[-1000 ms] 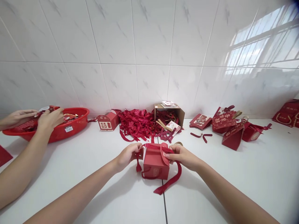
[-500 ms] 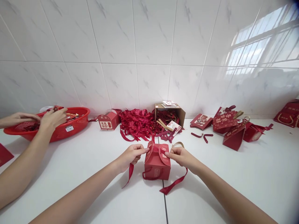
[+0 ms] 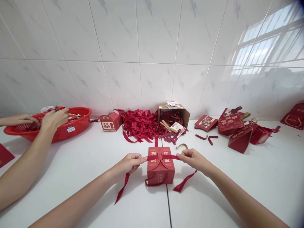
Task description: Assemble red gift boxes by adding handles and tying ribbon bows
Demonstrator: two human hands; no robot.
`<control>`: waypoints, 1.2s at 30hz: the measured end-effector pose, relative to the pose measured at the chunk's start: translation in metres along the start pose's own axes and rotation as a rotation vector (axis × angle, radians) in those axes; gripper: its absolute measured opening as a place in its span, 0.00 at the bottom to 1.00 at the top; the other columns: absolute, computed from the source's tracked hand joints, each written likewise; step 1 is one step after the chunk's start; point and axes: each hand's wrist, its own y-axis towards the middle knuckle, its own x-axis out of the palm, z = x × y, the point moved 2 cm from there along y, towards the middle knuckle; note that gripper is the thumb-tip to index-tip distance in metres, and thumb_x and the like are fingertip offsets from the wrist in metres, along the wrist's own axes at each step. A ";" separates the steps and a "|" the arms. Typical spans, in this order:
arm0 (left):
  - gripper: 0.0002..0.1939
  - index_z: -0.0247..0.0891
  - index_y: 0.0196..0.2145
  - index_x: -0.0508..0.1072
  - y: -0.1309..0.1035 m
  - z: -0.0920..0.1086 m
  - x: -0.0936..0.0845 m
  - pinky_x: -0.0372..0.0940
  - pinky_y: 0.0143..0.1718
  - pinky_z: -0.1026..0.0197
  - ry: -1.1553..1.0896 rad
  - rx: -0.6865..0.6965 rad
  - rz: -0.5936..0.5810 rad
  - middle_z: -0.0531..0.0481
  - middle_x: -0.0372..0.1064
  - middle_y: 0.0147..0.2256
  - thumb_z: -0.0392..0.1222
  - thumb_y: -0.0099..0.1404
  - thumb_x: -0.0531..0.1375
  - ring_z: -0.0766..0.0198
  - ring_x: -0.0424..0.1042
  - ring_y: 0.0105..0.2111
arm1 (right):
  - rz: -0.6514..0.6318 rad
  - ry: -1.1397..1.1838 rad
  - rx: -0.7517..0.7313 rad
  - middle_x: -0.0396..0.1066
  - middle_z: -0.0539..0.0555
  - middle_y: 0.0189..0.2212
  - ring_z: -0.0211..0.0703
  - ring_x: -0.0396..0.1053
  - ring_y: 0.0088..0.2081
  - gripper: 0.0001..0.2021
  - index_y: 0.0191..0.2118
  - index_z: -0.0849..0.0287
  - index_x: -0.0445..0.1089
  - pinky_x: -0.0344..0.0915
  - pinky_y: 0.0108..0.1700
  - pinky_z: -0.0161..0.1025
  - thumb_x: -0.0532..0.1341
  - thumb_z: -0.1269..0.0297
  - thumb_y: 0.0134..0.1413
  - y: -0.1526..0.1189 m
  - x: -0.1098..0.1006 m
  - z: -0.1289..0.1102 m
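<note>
A small red gift box (image 3: 160,175) with gold lettering stands in front of me, its two rounded top flaps lying flat. A dark red ribbon (image 3: 170,156) passes through slots in the flaps and stretches out to both sides. My left hand (image 3: 130,164) pinches the ribbon just left of the box, with a tail hanging below the fingers. On the other side, my right hand (image 3: 191,158) pinches the ribbon's right part, and its loose end dangles toward the table. A red cord handle hangs on the box's front.
Behind the box lie a heap of red ribbons (image 3: 140,125) and an open carton (image 3: 186,118) of straps and cards. Finished-looking red boxes (image 3: 239,139) stand at right, another box (image 3: 110,122) at left. A co-worker's hands (image 3: 53,120) reach into a red basket (image 3: 83,122).
Both hands have moved apart, drawing the ribbon out sideways. The box's top flaps, raised before, now lie flat. The co-worker's hands remain at the basket.
</note>
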 end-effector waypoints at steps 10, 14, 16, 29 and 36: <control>0.25 0.36 0.23 0.60 -0.005 -0.011 -0.018 0.34 0.22 0.64 0.053 -0.010 0.031 0.59 0.47 0.20 0.59 0.50 0.65 0.72 0.41 0.19 | 0.034 -0.067 0.068 0.46 0.43 0.18 0.32 0.41 0.22 0.26 0.20 0.59 0.54 0.37 0.25 0.35 0.62 0.40 0.45 -0.005 -0.014 0.022; 0.23 0.35 0.26 0.64 -0.006 -0.013 -0.023 0.38 0.22 0.65 0.119 -0.018 0.084 0.58 0.52 0.20 0.58 0.48 0.66 0.72 0.46 0.20 | 0.038 -0.044 0.099 0.47 0.43 0.18 0.31 0.42 0.22 0.26 0.21 0.59 0.55 0.38 0.25 0.35 0.62 0.40 0.45 -0.005 -0.019 0.027; 0.23 0.36 0.30 0.65 -0.006 -0.015 -0.026 0.40 0.22 0.66 0.139 -0.007 0.108 0.59 0.54 0.21 0.57 0.48 0.66 0.71 0.47 0.20 | 0.028 -0.023 0.118 0.48 0.43 0.18 0.31 0.42 0.22 0.25 0.22 0.59 0.56 0.38 0.24 0.35 0.62 0.40 0.45 -0.006 -0.023 0.030; 0.20 0.39 0.30 0.59 -0.003 -0.030 -0.042 0.46 0.23 0.67 0.340 0.076 0.234 0.58 0.59 0.20 0.56 0.55 0.61 0.69 0.52 0.20 | 0.072 0.024 0.086 0.53 0.42 0.18 0.31 0.47 0.21 0.21 0.29 0.57 0.61 0.44 0.23 0.31 0.65 0.44 0.43 -0.005 -0.029 0.035; 0.17 0.39 0.27 0.61 -0.013 -0.018 -0.047 0.57 0.32 0.64 0.480 0.275 0.482 0.52 0.62 0.32 0.54 0.56 0.60 0.64 0.61 0.29 | 0.321 -0.026 0.032 0.67 0.52 0.33 0.40 0.63 0.33 0.18 0.33 0.56 0.62 0.59 0.33 0.36 0.62 0.47 0.46 -0.007 -0.033 0.033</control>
